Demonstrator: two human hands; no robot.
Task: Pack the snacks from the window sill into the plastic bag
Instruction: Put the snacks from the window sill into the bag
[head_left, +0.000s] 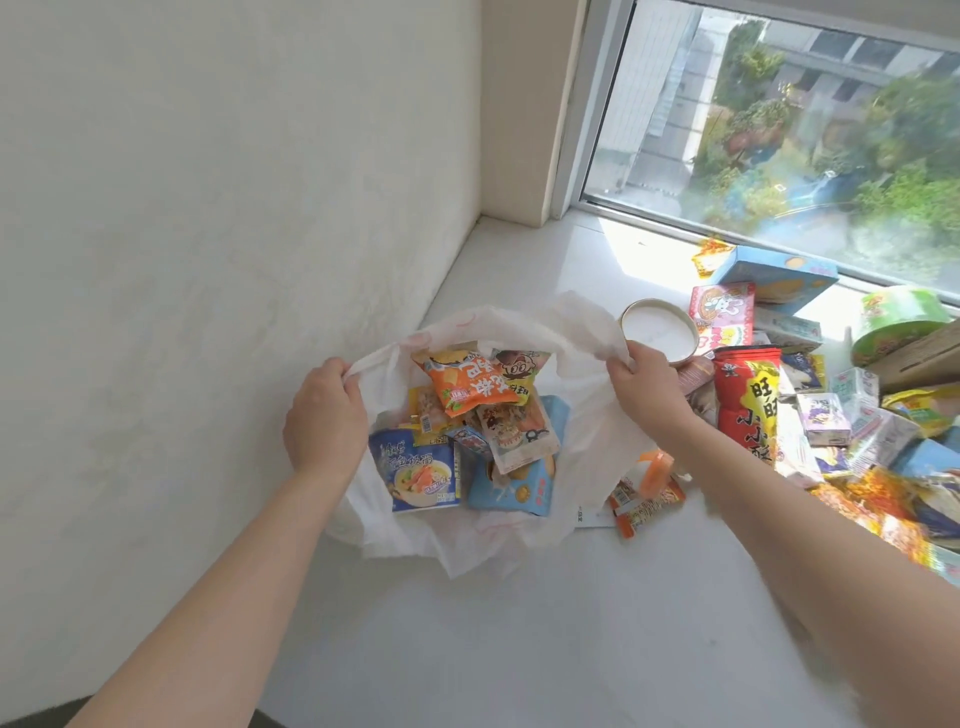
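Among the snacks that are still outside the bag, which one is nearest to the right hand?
The round cup with the white lid: it touches the right hand, while the other loose snacks lie further right.

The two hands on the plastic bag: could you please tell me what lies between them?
In the head view, the open plastic bag with snacks inside, the orange packet topmost.

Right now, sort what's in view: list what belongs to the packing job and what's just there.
Job:
plastic bag, gripped by left hand and right hand
orange packet inside
red bag on sill
round tub
blue box

Just there:
window
wall
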